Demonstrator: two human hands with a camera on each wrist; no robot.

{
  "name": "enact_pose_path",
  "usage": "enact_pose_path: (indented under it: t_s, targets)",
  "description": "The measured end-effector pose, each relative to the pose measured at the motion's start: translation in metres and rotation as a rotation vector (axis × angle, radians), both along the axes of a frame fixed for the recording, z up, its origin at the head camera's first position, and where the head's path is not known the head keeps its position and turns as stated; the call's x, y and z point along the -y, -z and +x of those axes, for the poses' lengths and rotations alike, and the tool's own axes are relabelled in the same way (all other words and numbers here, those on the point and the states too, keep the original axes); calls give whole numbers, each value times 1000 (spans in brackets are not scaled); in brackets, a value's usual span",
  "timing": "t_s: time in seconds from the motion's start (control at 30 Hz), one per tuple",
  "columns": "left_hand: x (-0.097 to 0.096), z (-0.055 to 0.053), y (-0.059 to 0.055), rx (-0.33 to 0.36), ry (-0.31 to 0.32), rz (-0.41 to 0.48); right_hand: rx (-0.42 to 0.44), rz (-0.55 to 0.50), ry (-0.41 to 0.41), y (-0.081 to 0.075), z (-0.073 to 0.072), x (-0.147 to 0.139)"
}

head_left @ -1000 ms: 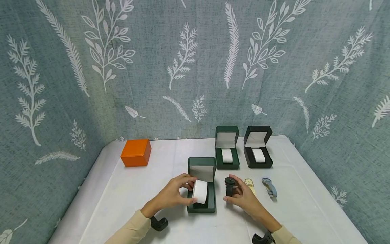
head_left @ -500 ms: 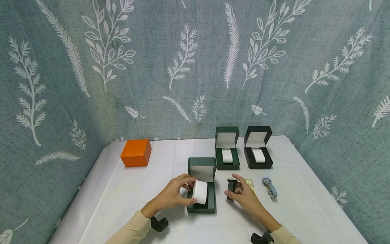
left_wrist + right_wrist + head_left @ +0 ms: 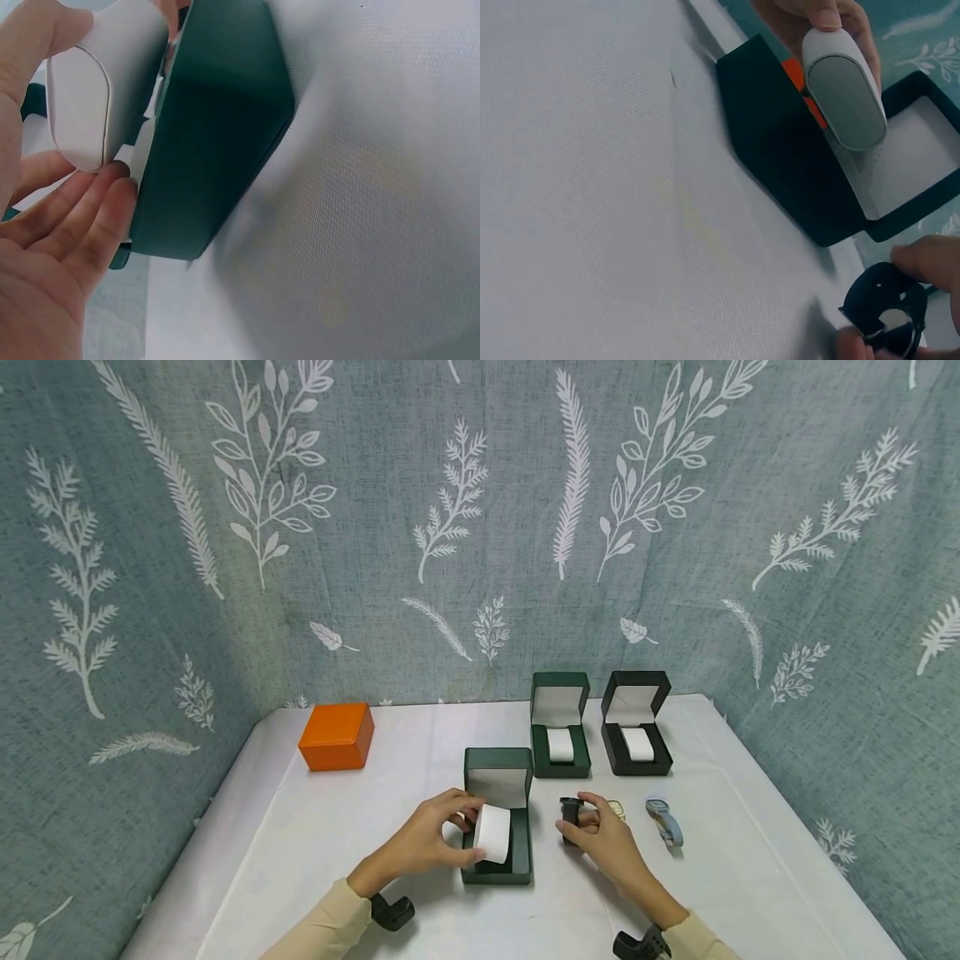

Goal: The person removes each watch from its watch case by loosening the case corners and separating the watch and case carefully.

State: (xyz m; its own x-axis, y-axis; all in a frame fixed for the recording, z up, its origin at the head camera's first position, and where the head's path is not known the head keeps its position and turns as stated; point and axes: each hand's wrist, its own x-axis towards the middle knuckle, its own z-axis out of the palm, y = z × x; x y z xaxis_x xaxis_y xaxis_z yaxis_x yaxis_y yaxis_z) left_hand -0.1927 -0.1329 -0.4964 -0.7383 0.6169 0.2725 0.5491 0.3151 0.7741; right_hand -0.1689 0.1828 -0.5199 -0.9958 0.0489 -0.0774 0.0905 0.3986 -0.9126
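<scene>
My left hand (image 3: 431, 833) grips a white watch cushion (image 3: 492, 833) between thumb and fingers. The cushion is tilted, raised over the base of an open dark green watch box (image 3: 497, 758). In the left wrist view, the fingertips curl under the cushion (image 3: 79, 109) beside the box wall (image 3: 217, 112). Just right of that box, my right hand (image 3: 611, 843) pinches a black wristwatch (image 3: 571, 812), strap hanging down. The right wrist view shows the watch (image 3: 885, 304) between thumb and fingers. A yellow watch (image 3: 617, 808) is partly hidden behind the right hand.
A light blue watch (image 3: 664, 822) lies to the right. Behind stand another open green watch box (image 3: 560, 680) and an open black one (image 3: 637, 680), each with a white cushion. A closed orange box (image 3: 337, 737) sits at the back left. Patterned cloth (image 3: 360, 527) surrounds the white table (image 3: 405, 743).
The black watch has turned so that its face now shows nearly edge-on. My right hand has shifted slightly, covering more of the yellow watch. The left hand and cushion look unmoved.
</scene>
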Motion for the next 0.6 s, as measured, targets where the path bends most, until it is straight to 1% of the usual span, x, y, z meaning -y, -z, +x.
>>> enact_pose_path:
  t_s: [0.13, 0.3, 0.47, 0.6]
  targets:
    - [0, 1, 0, -7, -2, -5, 3, 42, 22, -1, 2, 1]
    - [0, 1, -1, -15, -3, -12, -16, 110, 23, -3, 4, 3]
    - [0, 2, -1, -22, -5, -7, -75, 168, 16, -2, 4, 3]
    - [1, 2, -1, -48, -13, -24, -126, 220, 9, -3, 5, 3]
